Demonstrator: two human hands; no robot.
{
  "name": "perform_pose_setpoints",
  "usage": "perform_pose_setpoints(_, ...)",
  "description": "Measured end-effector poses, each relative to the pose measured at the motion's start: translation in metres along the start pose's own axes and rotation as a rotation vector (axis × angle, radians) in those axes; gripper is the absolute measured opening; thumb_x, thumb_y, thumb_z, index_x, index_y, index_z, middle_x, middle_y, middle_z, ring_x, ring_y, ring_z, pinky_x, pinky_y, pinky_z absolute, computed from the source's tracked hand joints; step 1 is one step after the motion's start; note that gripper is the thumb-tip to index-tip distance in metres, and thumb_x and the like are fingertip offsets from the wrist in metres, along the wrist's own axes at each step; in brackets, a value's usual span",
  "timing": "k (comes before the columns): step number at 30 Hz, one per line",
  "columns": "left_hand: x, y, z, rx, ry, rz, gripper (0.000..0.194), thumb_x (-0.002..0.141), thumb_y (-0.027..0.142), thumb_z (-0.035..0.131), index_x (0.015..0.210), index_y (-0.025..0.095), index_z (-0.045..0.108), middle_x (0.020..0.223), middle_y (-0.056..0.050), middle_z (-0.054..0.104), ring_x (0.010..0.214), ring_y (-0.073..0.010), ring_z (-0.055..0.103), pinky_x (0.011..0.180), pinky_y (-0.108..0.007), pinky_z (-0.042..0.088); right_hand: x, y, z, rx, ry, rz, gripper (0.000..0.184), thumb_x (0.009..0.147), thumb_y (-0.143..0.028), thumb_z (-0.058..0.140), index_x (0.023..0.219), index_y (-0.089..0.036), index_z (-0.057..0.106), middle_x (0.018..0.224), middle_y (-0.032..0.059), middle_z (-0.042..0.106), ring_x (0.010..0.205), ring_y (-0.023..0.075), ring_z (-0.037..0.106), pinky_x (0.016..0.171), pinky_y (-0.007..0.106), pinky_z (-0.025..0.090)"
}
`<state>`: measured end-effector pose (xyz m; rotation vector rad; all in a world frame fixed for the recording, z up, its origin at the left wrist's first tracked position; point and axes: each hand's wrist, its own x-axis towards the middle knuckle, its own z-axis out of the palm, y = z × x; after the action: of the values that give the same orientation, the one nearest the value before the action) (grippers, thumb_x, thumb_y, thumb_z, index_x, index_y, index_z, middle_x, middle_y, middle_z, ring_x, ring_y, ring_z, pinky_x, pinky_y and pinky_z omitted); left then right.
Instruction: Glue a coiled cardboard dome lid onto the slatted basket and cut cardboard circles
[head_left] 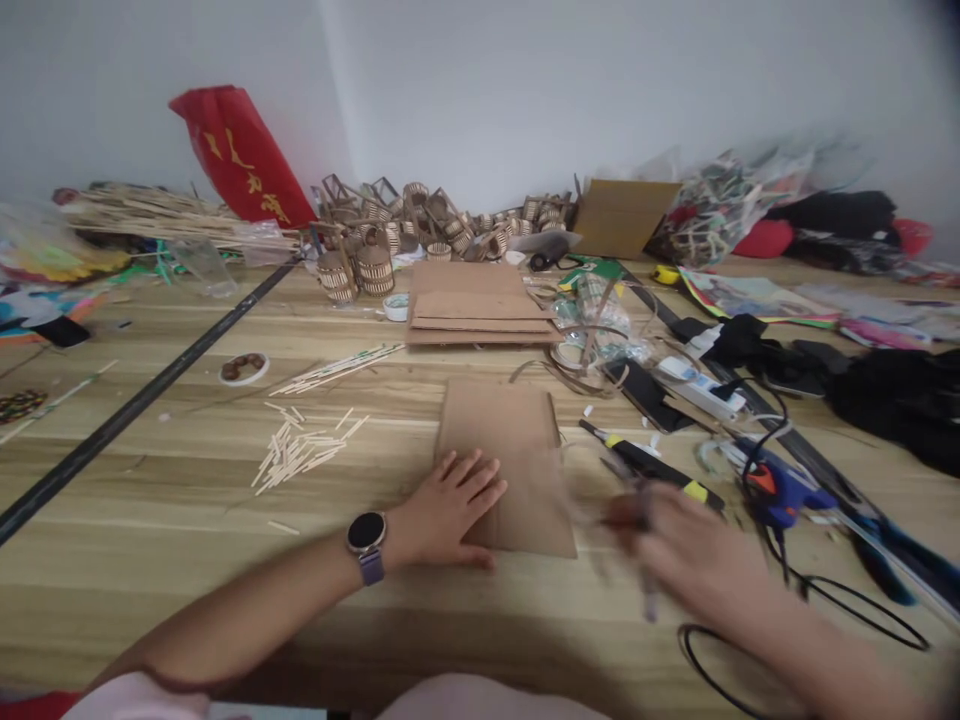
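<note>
My left hand point(446, 510) lies flat with its fingers spread on the left part of a brown cardboard sheet point(517, 430). The sheet rests on the wooden table in front of me. Just right of its edge, my right hand point(667, 535) is smeared by motion, its fingers closed round a slim, pen-like tool point(649, 595). Blur hides what kind of tool it is. Beyond the sheet lies a stack of folded cardboard point(480, 305). A black and yellow utility knife point(652, 463) is on the table behind my right hand.
Short thin sticks point(300, 450) lie loose to the left, near a small dish of brown pieces point(244, 369). On the right are a blue glue gun point(784, 490) with its cable and a power strip point(697, 385). Several little woven baskets point(450, 225) stand along the wall.
</note>
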<state>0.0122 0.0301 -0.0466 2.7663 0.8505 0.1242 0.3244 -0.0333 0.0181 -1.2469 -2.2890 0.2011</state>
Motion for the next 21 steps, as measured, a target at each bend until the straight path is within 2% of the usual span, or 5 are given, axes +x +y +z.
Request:
perform_pose_setpoints(4,-0.006,-0.004,0.014,-0.011,0.043,-0.089,0.095,0.082,0.076,0.045,0.152,0.015,0.024,0.16,-0.018,0.024,0.148,-0.0354,0.017,0.118,-0.055,0.016,0.028,-0.025,0.066,-0.115,-0.16,-0.486,0.031,0.098,-0.012,0.04,0.08,-0.025,0.061,0.073,0.0023,0.066,0.076,0.0193,0.064,0.089,0.039,0.053)
perform_pose_setpoints(7,-0.011,-0.002,0.018,-0.035,0.073,-0.141,0.099,0.082,0.077,0.042,0.153,0.012,0.02,0.159,-0.019,0.024,0.149,-0.0328,0.016,0.119,-0.052,0.015,0.03,-0.026,0.081,-0.144,-0.117,-0.53,0.029,0.096,-0.007,0.038,0.083,-0.024,0.059,0.077,0.0038,0.068,0.081,0.0205,0.065,0.091,0.04,0.052)
perform_pose_setpoints(11,-0.013,0.001,0.018,-0.063,0.063,-0.198,0.097,0.083,0.076,0.043,0.153,0.013,0.021,0.16,-0.019,0.023,0.149,-0.033,0.015,0.118,-0.057,0.014,0.019,-0.011,0.073,-0.12,-0.111,-0.136,0.009,0.094,-0.024,0.05,0.085,-0.024,0.051,0.089,0.0079,0.07,0.085,0.0258,0.067,0.074,0.039,0.055)
perform_pose_setpoints(14,-0.015,0.007,0.014,-0.065,0.016,-0.241,0.089,0.086,0.069,0.046,0.152,0.012,0.024,0.16,-0.019,0.022,0.149,-0.0356,0.016,0.115,-0.063,0.017,0.012,-0.008,0.074,-0.047,-0.093,0.247,0.016,0.093,-0.035,0.053,0.083,-0.026,0.043,0.076,0.0042,0.065,0.068,0.0237,0.066,0.058,0.033,0.052)
perform_pose_setpoints(21,-0.039,0.019,0.012,0.01,0.101,-0.353,0.08,0.089,0.064,0.047,0.149,0.015,0.031,0.154,-0.022,0.036,0.143,-0.0402,0.029,0.113,-0.066,0.02,0.021,-0.022,0.098,0.165,-0.094,0.334,0.011,0.091,-0.03,0.047,0.083,-0.027,0.041,0.079,0.0046,0.066,0.07,0.0223,0.065,0.063,0.034,0.051)
